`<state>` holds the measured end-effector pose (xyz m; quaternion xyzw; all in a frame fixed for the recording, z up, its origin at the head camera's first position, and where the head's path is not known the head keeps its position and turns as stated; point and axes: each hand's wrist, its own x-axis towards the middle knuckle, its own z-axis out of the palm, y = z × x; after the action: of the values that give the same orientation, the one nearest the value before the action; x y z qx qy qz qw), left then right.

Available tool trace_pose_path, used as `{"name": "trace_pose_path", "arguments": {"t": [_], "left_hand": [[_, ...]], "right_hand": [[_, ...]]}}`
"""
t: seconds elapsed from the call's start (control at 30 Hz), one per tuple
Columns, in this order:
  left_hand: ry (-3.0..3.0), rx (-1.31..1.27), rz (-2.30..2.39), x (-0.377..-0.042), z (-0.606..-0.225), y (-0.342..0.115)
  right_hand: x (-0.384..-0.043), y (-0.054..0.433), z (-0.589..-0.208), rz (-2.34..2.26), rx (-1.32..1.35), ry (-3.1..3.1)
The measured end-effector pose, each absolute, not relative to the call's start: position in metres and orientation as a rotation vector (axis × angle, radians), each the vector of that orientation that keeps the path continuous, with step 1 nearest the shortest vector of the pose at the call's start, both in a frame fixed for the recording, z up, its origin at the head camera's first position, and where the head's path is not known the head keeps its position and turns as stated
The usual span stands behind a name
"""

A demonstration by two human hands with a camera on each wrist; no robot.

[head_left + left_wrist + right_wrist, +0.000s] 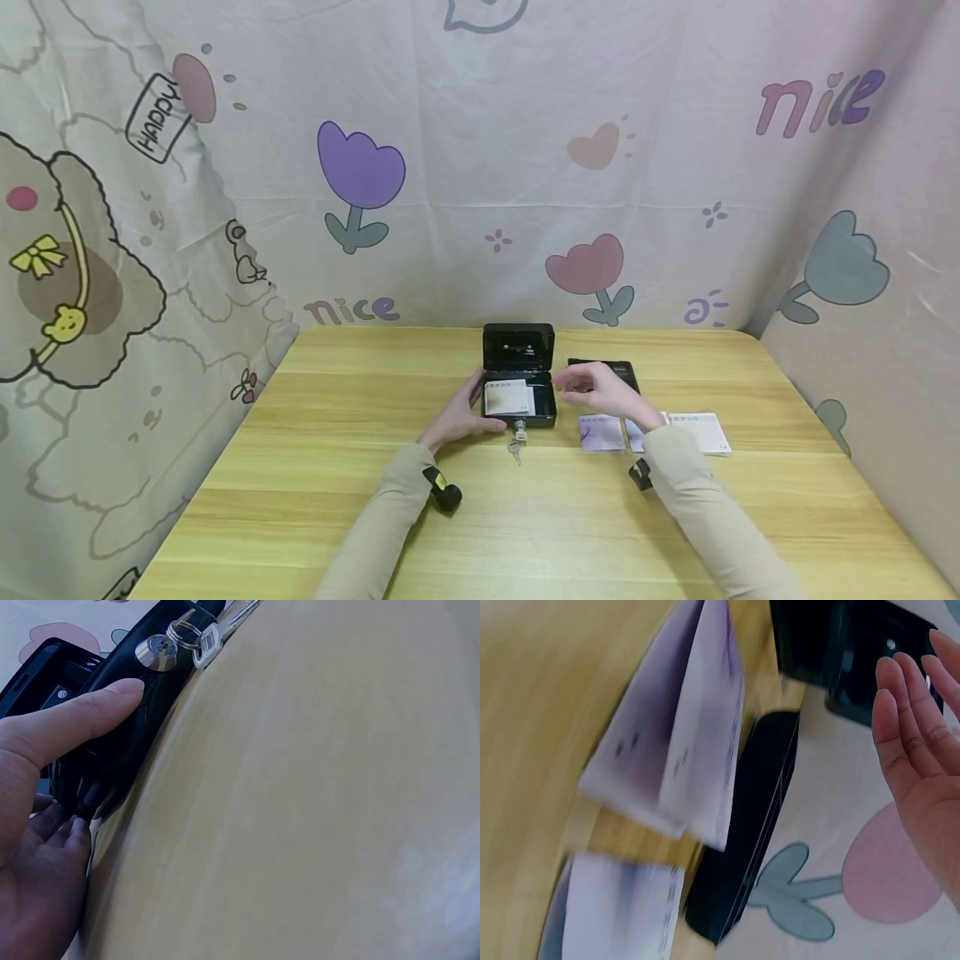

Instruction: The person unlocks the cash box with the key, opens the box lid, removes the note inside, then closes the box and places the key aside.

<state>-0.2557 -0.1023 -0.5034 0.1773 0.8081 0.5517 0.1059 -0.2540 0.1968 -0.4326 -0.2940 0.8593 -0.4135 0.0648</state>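
Note:
A small black cash box (495, 423) stands with its lid (517, 346) raised. Inside it lie whitish note-like paper slips (506, 397). My left hand (459, 417) grips the box's left front corner; in the left wrist view the thumb (90, 716) presses the front face beside the silver lock (156, 652). From that lock hang keys (514, 450) on a ring. To the right of the box hovers my right hand (603, 392); the right wrist view shows its fingers (911, 712) loosely extended, with nothing seen held.
A black tray (621, 367) lies behind my right hand, partly hidden by it. In front of it are purple-tinted paper slips (602, 433) and, farther right, a white stack of slips (699, 432). A printed cloth (465, 267) hangs behind the wooden table (360, 400).

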Motion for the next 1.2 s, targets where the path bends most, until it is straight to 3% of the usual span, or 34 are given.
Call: {"name": "trace_pose_path", "arguments": {"t": [1.2], "left_hand": [[2.372,0.525,1.654,-0.257,-0.506,-0.101]], "right_hand": [[-0.277,0.142,-0.448,-1.183,-0.807,2.63]]}}
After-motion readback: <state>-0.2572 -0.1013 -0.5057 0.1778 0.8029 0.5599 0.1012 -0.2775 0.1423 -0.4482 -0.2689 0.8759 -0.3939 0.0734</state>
